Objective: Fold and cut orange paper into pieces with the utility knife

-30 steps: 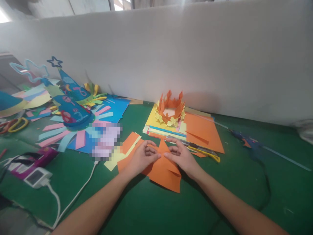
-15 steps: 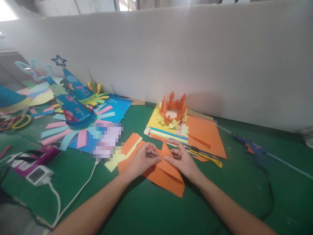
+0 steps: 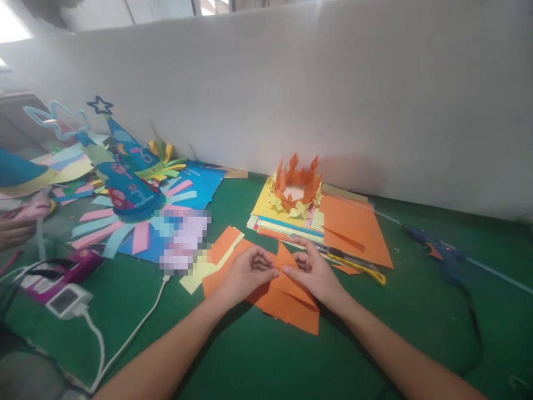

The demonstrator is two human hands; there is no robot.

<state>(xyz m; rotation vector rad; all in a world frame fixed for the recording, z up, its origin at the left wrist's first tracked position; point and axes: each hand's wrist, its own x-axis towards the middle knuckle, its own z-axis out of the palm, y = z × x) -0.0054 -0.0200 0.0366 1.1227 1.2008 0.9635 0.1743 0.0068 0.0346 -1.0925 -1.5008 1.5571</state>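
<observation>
Between my hands is a piece of orange paper with a pointed tip, bent upward. My left hand pinches its left edge between thumb and curled fingers. On the other side, my right hand grips it with the thumb in front and the fingers behind. Larger orange sheets lie beneath both hands on the green table. Orange and pale yellow strips rest just beyond my left hand. Scissors with yellow handles lie beyond my right hand.
An orange and yellow paper crown stands on stacked coloured paper. Blue cone hats and a purple power strip are at left. A blue glue gun lies at right. Another person's hand holds a pink glue gun.
Another person's hand with the pink glue gun has come in at the far left. My hands keep their hold on the orange paper and have barely moved.
</observation>
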